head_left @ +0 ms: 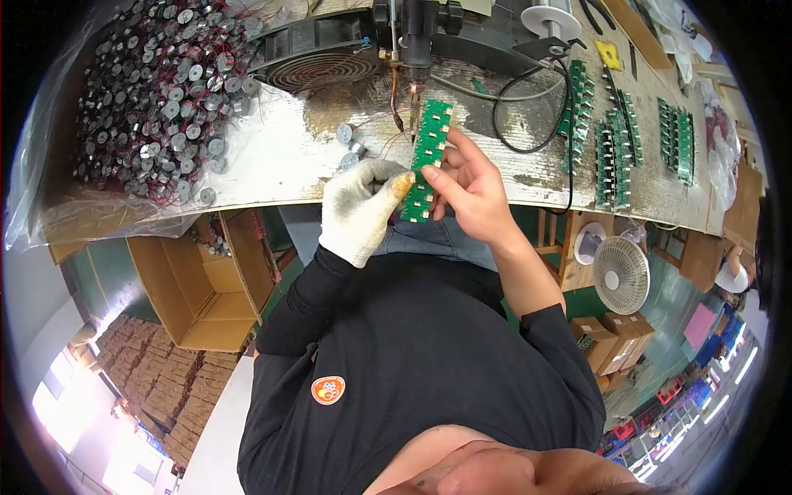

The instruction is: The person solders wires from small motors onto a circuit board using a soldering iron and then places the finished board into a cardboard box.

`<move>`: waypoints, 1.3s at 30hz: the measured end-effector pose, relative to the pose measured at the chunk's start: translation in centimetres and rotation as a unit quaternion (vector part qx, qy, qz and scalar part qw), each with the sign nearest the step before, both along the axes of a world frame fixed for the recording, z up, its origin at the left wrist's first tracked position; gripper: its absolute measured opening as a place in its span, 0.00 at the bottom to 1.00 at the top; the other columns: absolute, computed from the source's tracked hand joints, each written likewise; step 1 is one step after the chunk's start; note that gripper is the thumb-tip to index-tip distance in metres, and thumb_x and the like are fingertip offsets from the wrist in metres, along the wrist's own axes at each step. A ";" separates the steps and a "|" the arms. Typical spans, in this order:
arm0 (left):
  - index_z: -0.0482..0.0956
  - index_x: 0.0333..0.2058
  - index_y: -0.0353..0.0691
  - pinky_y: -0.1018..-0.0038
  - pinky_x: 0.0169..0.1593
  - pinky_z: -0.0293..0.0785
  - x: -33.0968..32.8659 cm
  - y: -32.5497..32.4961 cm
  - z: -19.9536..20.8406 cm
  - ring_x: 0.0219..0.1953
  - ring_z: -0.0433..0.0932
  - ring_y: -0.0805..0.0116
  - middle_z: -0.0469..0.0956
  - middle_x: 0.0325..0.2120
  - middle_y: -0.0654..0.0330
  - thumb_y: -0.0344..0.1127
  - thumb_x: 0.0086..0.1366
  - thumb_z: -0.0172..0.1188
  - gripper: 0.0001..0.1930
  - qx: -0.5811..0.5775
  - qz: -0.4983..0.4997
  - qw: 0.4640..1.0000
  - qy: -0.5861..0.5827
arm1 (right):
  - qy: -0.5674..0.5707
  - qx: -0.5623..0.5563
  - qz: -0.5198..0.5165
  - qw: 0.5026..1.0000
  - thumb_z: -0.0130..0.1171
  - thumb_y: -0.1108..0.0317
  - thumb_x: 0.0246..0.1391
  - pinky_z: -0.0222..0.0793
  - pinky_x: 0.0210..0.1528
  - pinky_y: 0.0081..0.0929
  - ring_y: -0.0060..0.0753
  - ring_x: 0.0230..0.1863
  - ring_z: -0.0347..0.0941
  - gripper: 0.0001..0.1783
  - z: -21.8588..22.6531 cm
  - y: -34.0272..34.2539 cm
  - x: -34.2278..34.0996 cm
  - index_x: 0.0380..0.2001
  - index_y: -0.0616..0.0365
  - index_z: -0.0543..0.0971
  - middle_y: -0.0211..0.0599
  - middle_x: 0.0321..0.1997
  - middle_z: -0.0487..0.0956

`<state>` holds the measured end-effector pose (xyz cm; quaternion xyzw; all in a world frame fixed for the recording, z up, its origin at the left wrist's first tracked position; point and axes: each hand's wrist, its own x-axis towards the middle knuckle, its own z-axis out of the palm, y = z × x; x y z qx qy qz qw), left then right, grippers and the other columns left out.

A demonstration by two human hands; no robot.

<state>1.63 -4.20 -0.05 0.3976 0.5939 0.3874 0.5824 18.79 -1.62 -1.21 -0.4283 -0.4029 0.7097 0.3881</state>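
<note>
A long green circuit board strip (432, 136) with a row of small light connectors is held up in front of me, over the table's near edge. My right hand (472, 188), bare, grips its right side, with the thumb on the face and fingers behind. My left hand (360, 206), in a white glove with a stained thumb tip, is pinched closed against the board's left edge. What lies between those gloved fingertips is hidden. Small round metal motors (345, 133) with thin wires lie just beyond the glove. Behind the strip's upper end, a soldering iron (417, 49) points down from its stand.
A large heap of wired motors (165, 99) fills the table's left side on plastic sheeting. At the back are a black fan (326, 66) and a solder reel (551, 23). A black cable (497, 115) loops right of the iron. More green strips (615, 157) lie farther right.
</note>
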 end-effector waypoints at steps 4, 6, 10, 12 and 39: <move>0.79 0.34 0.30 0.82 0.25 0.67 0.4 0.1 -0.3 0.22 0.71 0.81 0.77 0.21 0.63 0.31 0.61 0.60 0.08 0.031 0.030 0.999 -0.018 | 0.005 0.013 0.006 1.000 0.56 0.75 0.56 0.68 0.19 0.16 0.19 0.24 0.72 0.34 0.2 -0.2 0.0 0.62 0.67 0.53 0.42 0.40 0.75; 0.79 0.33 0.30 0.82 0.26 0.68 0.3 0.2 -0.5 0.23 0.72 0.80 0.77 0.22 0.62 0.31 0.61 0.60 0.08 0.024 0.023 0.999 -0.002 | 0.003 0.015 0.012 1.000 0.56 0.77 0.55 0.69 0.20 0.16 0.19 0.24 0.72 0.34 0.4 -0.3 0.0 0.62 0.67 0.53 0.42 0.42 0.74; 0.78 0.33 0.29 0.80 0.30 0.70 0.1 0.3 -1.0 0.26 0.74 0.78 0.78 0.25 0.61 0.30 0.61 0.59 0.08 0.067 0.009 0.996 0.052 | 0.007 0.019 0.026 0.999 0.56 0.79 0.55 0.69 0.21 0.16 0.19 0.25 0.72 0.34 0.8 -0.3 0.1 0.62 0.66 0.54 0.42 0.43 0.74; 0.78 0.33 0.29 0.80 0.31 0.71 0.3 0.4 -0.8 0.27 0.75 0.77 0.78 0.25 0.61 0.30 0.61 0.59 0.08 0.054 0.032 0.998 0.014 | 0.005 0.022 0.028 0.999 0.55 0.80 0.54 0.69 0.22 0.15 0.18 0.25 0.72 0.33 0.9 -0.4 0.0 0.62 0.65 0.55 0.40 0.42 0.74; 0.78 0.33 0.31 0.80 0.33 0.72 0.1 2.1 0.0 0.28 0.75 0.78 0.78 0.26 0.61 0.30 0.61 0.59 0.07 -0.002 0.076 0.995 -0.061 | -0.004 0.050 0.000 0.999 0.55 0.79 0.54 0.67 0.21 0.14 0.17 0.25 0.72 0.33 1.2 0.2 -0.6 0.61 0.67 0.56 0.39 0.42 0.74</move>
